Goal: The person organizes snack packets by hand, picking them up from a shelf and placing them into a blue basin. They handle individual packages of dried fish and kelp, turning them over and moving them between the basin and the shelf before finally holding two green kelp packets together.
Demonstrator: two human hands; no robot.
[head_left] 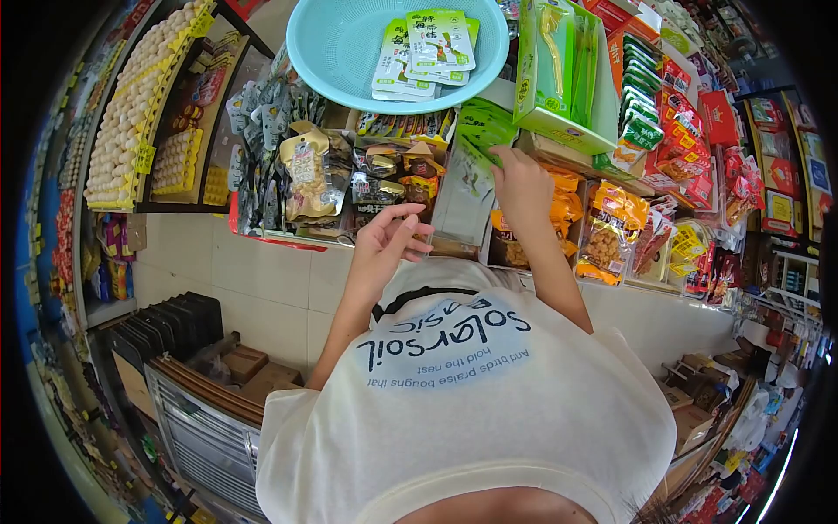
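My right hand [524, 183] reaches into a clear compartment, its fingertips closed on the edge of a green snack packet [474, 166]. More green packets [487, 122] lie just behind it. Over the neighbouring box of small dark and orange snack packs [377, 192], my left hand [390, 243] hovers with its fingers loosely bent and apart, holding nothing. Beyond both hands stands a light blue plastic basket [327, 57]. Several white and green snack packets [441, 42] are stacked inside it.
Gold and dark snack bags [310, 175] fill the left of the display. Orange snack bags [611, 231] stand right of my right arm, below a green box [566, 113]. Egg trays [144, 109] line a shelf at left. Cardboard boxes [266, 380] sit low behind me.
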